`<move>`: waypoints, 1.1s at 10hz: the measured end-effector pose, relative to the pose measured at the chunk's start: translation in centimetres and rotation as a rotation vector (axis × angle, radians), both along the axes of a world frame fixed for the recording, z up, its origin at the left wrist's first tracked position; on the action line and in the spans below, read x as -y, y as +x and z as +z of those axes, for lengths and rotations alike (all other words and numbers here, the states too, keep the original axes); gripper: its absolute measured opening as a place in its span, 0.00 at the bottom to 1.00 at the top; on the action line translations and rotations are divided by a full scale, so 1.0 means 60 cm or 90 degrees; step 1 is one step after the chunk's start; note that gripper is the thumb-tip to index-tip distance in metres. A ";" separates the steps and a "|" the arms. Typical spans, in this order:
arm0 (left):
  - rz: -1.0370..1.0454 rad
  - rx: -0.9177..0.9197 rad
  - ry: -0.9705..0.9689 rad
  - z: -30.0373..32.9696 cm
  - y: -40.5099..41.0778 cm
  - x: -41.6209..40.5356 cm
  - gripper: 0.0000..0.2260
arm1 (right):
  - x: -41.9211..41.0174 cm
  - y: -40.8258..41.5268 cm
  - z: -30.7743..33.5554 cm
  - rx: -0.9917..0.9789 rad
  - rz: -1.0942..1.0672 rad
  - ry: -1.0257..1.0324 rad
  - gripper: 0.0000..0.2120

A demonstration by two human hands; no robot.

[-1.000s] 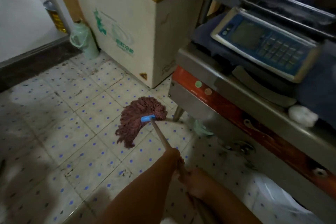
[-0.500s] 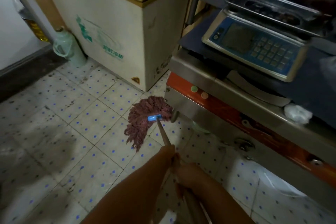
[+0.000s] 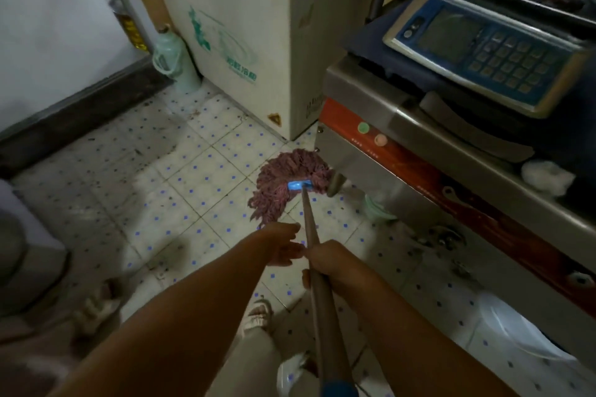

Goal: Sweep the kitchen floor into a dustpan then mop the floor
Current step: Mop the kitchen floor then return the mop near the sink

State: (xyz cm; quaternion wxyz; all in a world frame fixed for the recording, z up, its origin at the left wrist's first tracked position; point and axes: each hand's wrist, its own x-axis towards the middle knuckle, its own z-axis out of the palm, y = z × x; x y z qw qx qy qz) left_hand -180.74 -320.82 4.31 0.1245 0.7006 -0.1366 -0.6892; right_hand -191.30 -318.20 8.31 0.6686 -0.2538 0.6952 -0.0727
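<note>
The mop's reddish string head (image 3: 283,177) lies spread on the tiled floor (image 3: 200,190), pushed up against the foot of the steel counter (image 3: 351,151) near the freezer's corner. A blue clamp (image 3: 300,185) joins it to the brown handle (image 3: 310,226), which runs back toward me. My right hand (image 3: 329,263) grips the handle from the right. My left hand (image 3: 283,246) sits just left of the handle with its fingers relaxed and pointing at it, not wrapped round it. My sandalled feet (image 3: 258,316) stand below.
A white chest freezer (image 3: 245,26) stands at the back, with a pale green jug (image 3: 171,58) beside it. A blue weighing scale (image 3: 477,51) rests on the steel counter at right. White plastic bag (image 3: 516,329) on the floor at lower right. Dark threshold (image 3: 80,116) at left.
The mop head slid further right against the counter's foot. My left hand came off the handle and now lies open beside it. The right hand kept its grip.
</note>
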 end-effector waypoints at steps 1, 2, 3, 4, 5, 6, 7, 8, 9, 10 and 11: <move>-0.031 0.028 -0.052 0.036 0.034 -0.027 0.14 | 0.002 0.012 0.012 0.022 -0.031 0.015 0.12; -0.013 0.028 -0.082 0.070 0.072 -0.046 0.11 | 0.007 0.032 0.028 0.024 -0.056 0.047 0.05; -0.018 0.039 -0.101 0.107 0.104 -0.064 0.10 | 0.014 0.053 0.042 0.021 -0.055 0.089 0.10; -0.039 0.040 -0.099 0.138 0.131 -0.083 0.10 | 0.018 0.076 0.058 0.035 -0.070 0.123 0.12; -0.049 0.018 -0.085 0.158 0.154 -0.096 0.11 | 0.022 0.100 0.061 0.014 -0.051 0.101 0.12; -0.059 0.012 -0.075 0.174 0.172 -0.099 0.11 | 0.024 0.125 0.050 -0.017 -0.052 0.078 0.14; -0.077 0.001 -0.084 0.192 0.199 -0.098 0.10 | 0.021 0.156 0.053 -0.036 -0.053 0.036 0.13; -0.114 -0.006 -0.078 0.211 0.230 -0.092 0.12 | 0.017 0.191 0.067 0.038 0.019 -0.052 0.10; -0.163 0.002 -0.086 0.224 0.271 -0.082 0.14 | 0.030 0.228 0.074 0.077 0.027 -0.061 0.06; -0.187 0.000 -0.095 0.237 0.317 -0.070 0.15 | 0.068 0.282 0.025 0.105 -0.027 -0.011 0.14; -0.231 0.010 -0.100 0.238 0.368 -0.055 0.15 | 0.077 0.321 0.018 0.055 -0.040 -0.004 0.18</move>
